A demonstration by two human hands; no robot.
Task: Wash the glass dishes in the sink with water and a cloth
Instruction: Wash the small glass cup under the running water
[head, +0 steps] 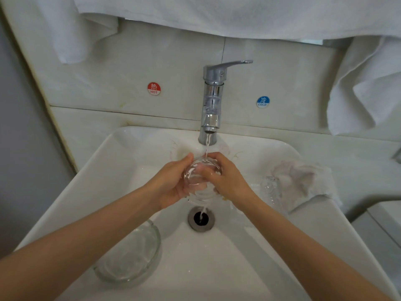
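Observation:
A clear drinking glass [196, 178] is held under the running tap [211, 101] over the middle of the white sink [91, 170]. My left hand [171, 184] cups it from the left and my right hand [225, 177] grips it from the right, fingers over its rim. Water streams onto the glass and falls into the drain [201, 218]. A round glass dish [130, 260] lies in the sink at the lower left, partly under my left forearm. Another clear glass [270, 190] lies at the sink's right side, beside a crumpled white cloth [303, 181] on the rim.
White towels [364, 83] hang above and at the right of the tiled wall. Hot [154, 88] and cold [263, 102] stickers flank the tap. A grey wall bounds the left side.

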